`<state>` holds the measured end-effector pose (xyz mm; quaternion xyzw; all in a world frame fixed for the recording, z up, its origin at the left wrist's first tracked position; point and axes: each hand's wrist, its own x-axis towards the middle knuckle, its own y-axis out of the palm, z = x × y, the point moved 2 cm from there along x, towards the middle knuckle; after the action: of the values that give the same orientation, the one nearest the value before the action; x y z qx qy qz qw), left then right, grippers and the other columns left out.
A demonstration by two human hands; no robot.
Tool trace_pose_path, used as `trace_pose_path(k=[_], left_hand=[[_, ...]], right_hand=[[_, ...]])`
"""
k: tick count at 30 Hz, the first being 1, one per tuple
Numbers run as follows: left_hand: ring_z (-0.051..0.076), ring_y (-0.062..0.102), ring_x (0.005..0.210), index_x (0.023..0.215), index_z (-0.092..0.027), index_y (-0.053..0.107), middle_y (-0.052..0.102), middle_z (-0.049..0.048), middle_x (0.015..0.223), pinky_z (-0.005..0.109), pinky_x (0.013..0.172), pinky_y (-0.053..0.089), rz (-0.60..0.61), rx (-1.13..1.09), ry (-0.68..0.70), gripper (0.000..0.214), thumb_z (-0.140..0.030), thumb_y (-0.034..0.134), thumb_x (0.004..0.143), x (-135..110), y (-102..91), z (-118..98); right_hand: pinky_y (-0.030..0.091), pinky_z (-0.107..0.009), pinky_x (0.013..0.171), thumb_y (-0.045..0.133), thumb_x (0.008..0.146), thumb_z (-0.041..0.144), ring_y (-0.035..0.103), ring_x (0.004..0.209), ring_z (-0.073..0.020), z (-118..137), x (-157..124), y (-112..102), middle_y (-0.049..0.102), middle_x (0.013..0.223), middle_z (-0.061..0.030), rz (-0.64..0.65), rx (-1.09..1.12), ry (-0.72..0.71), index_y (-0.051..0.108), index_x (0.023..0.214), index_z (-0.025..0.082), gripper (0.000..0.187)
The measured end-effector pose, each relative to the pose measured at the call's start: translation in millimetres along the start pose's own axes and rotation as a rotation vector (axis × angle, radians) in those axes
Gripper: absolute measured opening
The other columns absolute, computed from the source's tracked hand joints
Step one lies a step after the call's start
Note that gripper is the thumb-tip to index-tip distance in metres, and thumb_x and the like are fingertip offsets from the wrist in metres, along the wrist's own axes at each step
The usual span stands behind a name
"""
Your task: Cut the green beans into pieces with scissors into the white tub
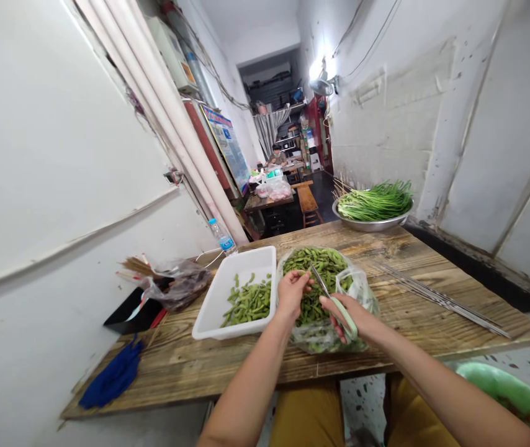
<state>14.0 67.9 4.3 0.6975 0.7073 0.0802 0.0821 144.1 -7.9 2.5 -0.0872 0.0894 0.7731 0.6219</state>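
Observation:
Over an open clear plastic bag (360, 288) full of green edamame pods (318, 256), both of my hands are close together. My left hand (291, 292) is closed in a pinch on an edamame pod, mostly hidden by the fingers. Gripped in my right hand (346, 315) is a pair of scissors (349, 320) with light green handles; the blades point up and left toward the left fingertips. Left of the bag stands a white plastic tray (206, 310), with loose pods (253, 304) lying in its right part.
A metal bowl of long green stalks (374, 223) stands back right. Metal skewers (446, 301) lie on the wooden table (190, 372). A water bottle (223, 239), plastic bag (181, 285), black box (134, 310) and blue cloth (113, 375) are left. A person (277, 156) sits far back.

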Motion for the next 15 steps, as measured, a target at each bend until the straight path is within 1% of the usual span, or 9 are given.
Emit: trace_pose_path(k=[3,6,8,11,15], left_hand=[[0.007,0.051,0.049,0.081,-0.014,0.064,0.064,0.0024,0.072,0.020,0.045,0.036,0.079,0.205,0.048,0.024,-0.029,0.071,0.063,4.6,-9.3,-0.5],[0.007,0.043,0.044,0.088,-0.013,0.069,0.063,0.0010,0.065,0.022,0.044,0.032,0.139,0.393,0.094,0.028,-0.033,0.065,0.069,9.0,-18.3,-1.9],[0.008,0.042,0.045,0.086,-0.012,0.070,0.062,0.0007,0.062,0.022,0.045,0.032,0.176,0.481,0.140,0.028,-0.035,0.062,0.072,9.9,-22.1,-4.9],[0.010,0.046,0.051,0.079,-0.012,0.071,0.061,0.0012,0.059,0.023,0.049,0.036,0.238,0.564,0.170,0.027,-0.036,0.061,0.074,7.7,-23.6,-11.0],[0.011,0.049,0.053,0.076,-0.013,0.072,0.062,0.0014,0.060,0.023,0.053,0.038,0.276,0.579,0.160,0.026,-0.036,0.060,0.074,3.2,-20.4,-14.2]], right_hand=[[0.035,-0.021,0.031,0.051,0.079,0.061,0.042,0.035,-0.0087,0.2,-1.1,-6.3,0.046,0.049,0.0074,0.038,-0.006,0.014,0.043,0.076,0.022,0.040],[0.036,-0.020,0.031,0.052,0.077,0.064,0.043,0.036,-0.0080,3.7,-2.2,-12.5,0.047,0.051,0.0073,0.098,-0.070,-0.020,0.043,0.073,0.022,0.043],[0.036,-0.019,0.030,0.052,0.076,0.066,0.042,0.035,-0.0074,5.7,-2.5,-14.8,0.046,0.050,0.0077,0.120,-0.121,-0.041,0.042,0.070,0.021,0.046],[0.035,-0.018,0.028,0.052,0.075,0.067,0.040,0.031,-0.0067,6.9,-1.7,-15.5,0.044,0.045,0.0084,0.114,-0.178,-0.056,0.041,0.067,0.021,0.048],[0.033,-0.018,0.026,0.054,0.074,0.067,0.038,0.027,-0.0068,6.1,0.5,-15.7,0.041,0.038,0.0090,0.080,-0.225,-0.066,0.042,0.063,0.021,0.049]])
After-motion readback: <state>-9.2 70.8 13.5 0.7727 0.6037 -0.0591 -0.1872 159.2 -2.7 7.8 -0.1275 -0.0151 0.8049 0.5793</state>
